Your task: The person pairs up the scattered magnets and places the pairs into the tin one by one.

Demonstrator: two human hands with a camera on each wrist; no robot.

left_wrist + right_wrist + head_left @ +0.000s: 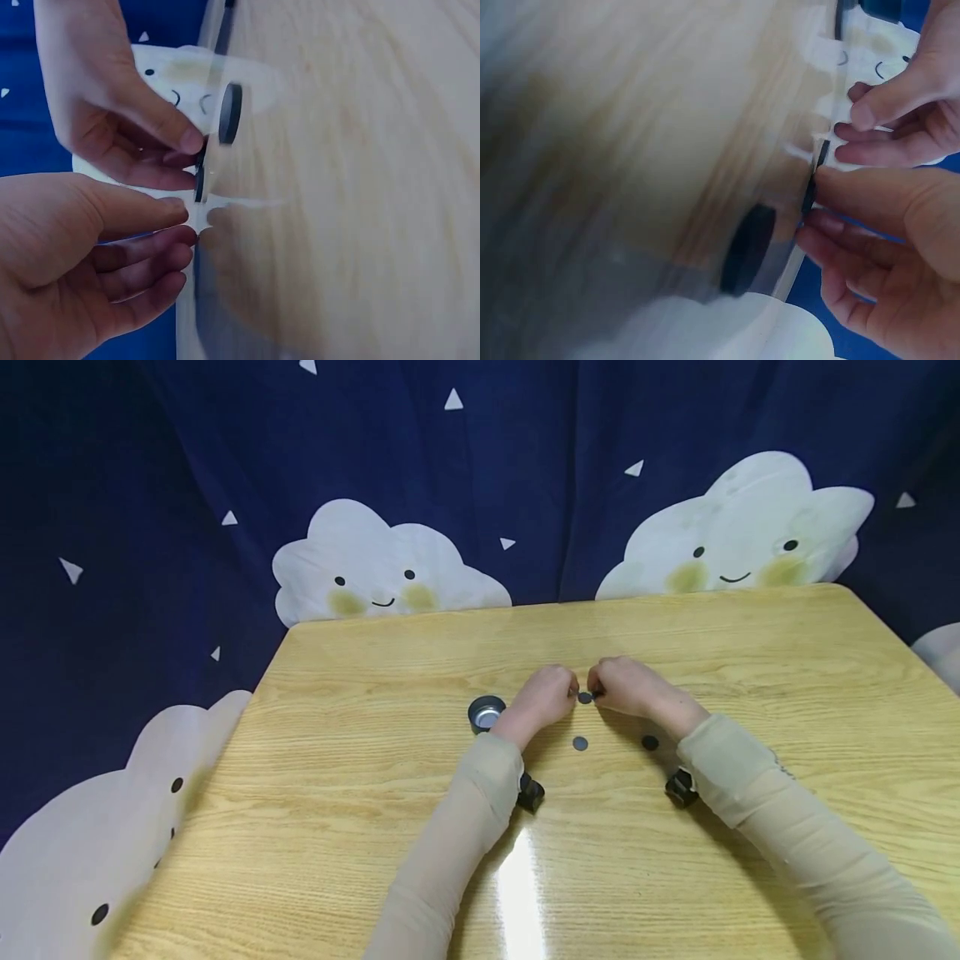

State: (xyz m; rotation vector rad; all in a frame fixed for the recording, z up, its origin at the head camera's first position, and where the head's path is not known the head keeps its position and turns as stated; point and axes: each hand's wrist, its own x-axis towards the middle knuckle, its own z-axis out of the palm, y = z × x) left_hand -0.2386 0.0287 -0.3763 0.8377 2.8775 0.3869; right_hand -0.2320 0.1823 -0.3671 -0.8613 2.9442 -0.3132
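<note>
My right hand [626,683] reaches over the wooden table; in the right wrist view it pinches a thin dark disc [809,194] between thumb and fingers. A second dark disc [585,697] lies between the two hands, right beside the pinched one. My left hand [546,693] is close by on the left; in the left wrist view its thumb stands apart from its loosely bent fingers, with nothing seen between them. Nearer on the table are a grey disc [581,743] and a black disc [650,742], untouched.
A round metal container [486,713] with a dark rim stands left of the left hand, partly behind that wrist. Black wrist devices [530,792] hang under both cuffs. A dark blue curtain [540,468] with clouds borders the table's far edge.
</note>
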